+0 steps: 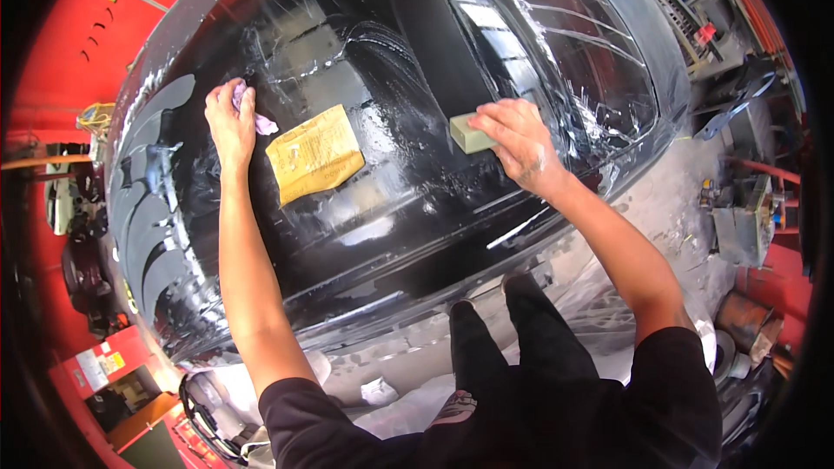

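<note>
A wet, glossy black car body [382, 234] with whitish streaks spreads out under both hands. My left hand [230, 126] is closed around a crumpled light purple cloth [265, 125], held on the panel at the left. To the right of that hand lies a creased yellow-brown sheet of sandpaper [314, 155], printed side up. My right hand [521, 143] grips a pale green rectangular sanding block [472, 133] by its right end. The block rests on or just over the wet surface; I cannot tell which. The fingertips behind it are partly hidden.
The car's window area [573, 26] curves away at the upper right. My legs stand close to the car's near edge, on a floor with whitish plastic sheeting [591, 321]. A crumpled white piece [379, 392] lies below. Red cabinets [100, 365] and clutter line the left; metal parts [743, 226] stand at right.
</note>
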Tool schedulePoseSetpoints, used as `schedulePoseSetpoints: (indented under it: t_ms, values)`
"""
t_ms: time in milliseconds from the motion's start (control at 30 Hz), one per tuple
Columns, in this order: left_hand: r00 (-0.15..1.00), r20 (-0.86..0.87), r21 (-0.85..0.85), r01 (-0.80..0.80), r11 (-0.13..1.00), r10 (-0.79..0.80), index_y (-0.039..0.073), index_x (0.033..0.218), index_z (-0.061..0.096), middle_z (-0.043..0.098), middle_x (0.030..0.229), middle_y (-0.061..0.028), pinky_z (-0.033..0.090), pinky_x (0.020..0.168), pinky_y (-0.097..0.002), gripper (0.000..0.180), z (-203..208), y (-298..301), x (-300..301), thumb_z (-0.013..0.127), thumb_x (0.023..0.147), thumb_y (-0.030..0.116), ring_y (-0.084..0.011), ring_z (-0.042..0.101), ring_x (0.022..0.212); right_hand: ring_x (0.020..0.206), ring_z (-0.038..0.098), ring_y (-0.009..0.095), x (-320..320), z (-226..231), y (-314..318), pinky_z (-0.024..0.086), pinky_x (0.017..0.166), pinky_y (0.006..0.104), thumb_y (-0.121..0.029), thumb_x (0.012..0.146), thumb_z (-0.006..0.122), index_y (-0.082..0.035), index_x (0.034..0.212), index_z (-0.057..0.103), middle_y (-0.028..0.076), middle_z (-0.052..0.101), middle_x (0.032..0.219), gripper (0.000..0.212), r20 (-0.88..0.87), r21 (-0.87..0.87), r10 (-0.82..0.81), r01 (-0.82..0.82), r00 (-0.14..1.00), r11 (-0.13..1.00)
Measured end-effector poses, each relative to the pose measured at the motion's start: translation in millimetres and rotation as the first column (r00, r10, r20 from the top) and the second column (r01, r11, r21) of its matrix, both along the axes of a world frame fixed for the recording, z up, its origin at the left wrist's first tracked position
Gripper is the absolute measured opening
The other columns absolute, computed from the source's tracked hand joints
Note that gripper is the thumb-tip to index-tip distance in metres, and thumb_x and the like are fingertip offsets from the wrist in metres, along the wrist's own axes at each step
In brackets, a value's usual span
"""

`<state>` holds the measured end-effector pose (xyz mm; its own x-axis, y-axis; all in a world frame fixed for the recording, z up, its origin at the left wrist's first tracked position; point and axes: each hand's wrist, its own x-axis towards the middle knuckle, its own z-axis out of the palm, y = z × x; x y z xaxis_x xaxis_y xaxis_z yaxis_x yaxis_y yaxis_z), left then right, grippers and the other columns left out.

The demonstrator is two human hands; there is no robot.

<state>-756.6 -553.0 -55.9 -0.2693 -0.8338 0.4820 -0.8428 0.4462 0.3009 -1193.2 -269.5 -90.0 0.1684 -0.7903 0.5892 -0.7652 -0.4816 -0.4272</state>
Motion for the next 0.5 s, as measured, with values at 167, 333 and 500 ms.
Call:
schedulePoseSetpoints:
  t_ms: [167, 333, 500]
  values:
    - [0.997, 0.028, 0.015, -0.068, 0.998, 0.068, 0.009, 0.137, 0.07, 0.061, 0.14, -0.0248, 0.047, 0.112, -0.0528, 0.038, -1, 88, 57, 0.07, 0.107, 0.033, -0.0444, 0.059, 0.13, 0.119, 0.063, 0.038, -14, 0, 45, 0.047, 0.105, 0.0503, 0.002, 0.08, 0.073, -0.009, 0.13, 0.072, 0.013, 0.07, 0.128, 0.051, 0.067, 0.031, 0.063, -0.065, 0.996, 0.997]
    - [0.951, 0.105, 0.111, -0.303, 0.947, 0.292, 0.009, 0.151, 0.06, 0.046, 0.154, -0.0331, 0.043, 0.117, -0.055, 0.048, -4, 232, 97, 0.064, 0.112, 0.036, -0.0496, 0.052, 0.137, 0.118, 0.067, 0.037, -28, 8, 51, 0.051, 0.104, 0.0504, 0.002, 0.081, 0.076, -0.006, 0.127, 0.074, 0.013, 0.073, 0.127, 0.047, 0.049, 0.075, 0.141, -0.145, 0.989, 0.987]
    - [0.896, -0.003, 0.103, -0.441, 0.892, 0.443, 0.007, 0.151, 0.06, 0.045, 0.155, -0.0332, 0.042, 0.117, -0.0559, 0.051, -9, 299, 49, 0.068, 0.109, 0.035, -0.0496, 0.05, 0.139, 0.112, 0.07, 0.04, -56, 16, 15, 0.054, 0.097, 0.0481, -0.001, 0.082, 0.075, -0.004, 0.127, 0.073, 0.016, 0.074, 0.123, 0.046, 0.246, 0.233, 0.221, -0.279, 0.944, 0.932]
